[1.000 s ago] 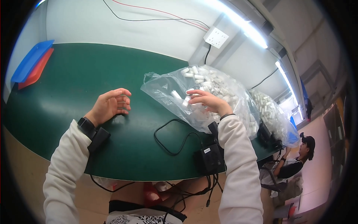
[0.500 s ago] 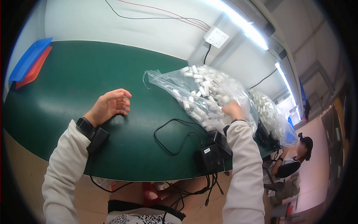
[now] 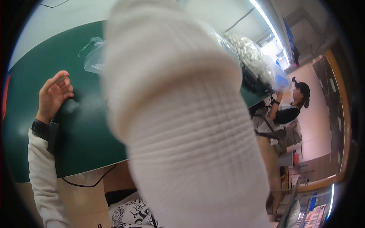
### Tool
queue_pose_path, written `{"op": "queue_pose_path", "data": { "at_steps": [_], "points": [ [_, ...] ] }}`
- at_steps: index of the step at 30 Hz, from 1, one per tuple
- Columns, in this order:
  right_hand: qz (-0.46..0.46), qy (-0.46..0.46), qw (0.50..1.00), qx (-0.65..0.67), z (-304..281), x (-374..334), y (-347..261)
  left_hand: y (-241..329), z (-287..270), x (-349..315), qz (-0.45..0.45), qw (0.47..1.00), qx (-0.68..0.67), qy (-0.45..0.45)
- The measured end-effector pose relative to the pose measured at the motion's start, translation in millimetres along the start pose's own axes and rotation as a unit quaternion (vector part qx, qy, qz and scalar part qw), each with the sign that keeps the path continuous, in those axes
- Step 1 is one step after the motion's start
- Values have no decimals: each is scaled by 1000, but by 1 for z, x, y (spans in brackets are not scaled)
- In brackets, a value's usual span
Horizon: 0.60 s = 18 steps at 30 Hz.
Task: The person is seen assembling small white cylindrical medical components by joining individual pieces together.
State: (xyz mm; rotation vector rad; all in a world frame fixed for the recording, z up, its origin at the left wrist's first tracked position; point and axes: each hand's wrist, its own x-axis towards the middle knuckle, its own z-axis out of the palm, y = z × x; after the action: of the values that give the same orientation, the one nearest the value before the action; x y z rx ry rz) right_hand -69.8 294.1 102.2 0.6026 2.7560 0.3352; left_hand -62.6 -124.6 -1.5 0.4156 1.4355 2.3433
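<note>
My left hand (image 3: 55, 95) hovers over the left part of the green table (image 3: 89, 129), its fingers loosely bent and apart, holding nothing. A black band and a small black box sit on that wrist. My right forearm, in a white sleeve (image 3: 186, 125), rises very close to the camera and covers the middle of the picture. The right hand itself is out of sight. Past the sleeve's left side shows the crumpled end of a clear plastic bag (image 3: 94, 60); most of that bag is hidden behind the arm.
Farther right lies another clear bag (image 3: 247, 51) full of small white cylinders, with black items (image 3: 253, 79) beside it. A co-worker (image 3: 287, 110) in a dark cap is at the right. A dark cable (image 3: 89, 186) hangs below the table's front edge.
My right hand has left the bag of white cylinders, and its arm has come up before the camera. The view has swung to the right. My left hand stays open.
</note>
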Motion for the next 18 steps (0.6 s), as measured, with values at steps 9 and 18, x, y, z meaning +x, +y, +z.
{"op": "queue_pose_path", "data": {
  "at_steps": [9, 18],
  "points": [
    [-110, 80, 987, 88, -109, -32, -84, 8, 17, -9, -11, 1000, -17, -21],
    [-71, 379, 882, 271, -102, 65, 3, -4, 42, -25, -8, 941, 330, 78]
  ]
}}
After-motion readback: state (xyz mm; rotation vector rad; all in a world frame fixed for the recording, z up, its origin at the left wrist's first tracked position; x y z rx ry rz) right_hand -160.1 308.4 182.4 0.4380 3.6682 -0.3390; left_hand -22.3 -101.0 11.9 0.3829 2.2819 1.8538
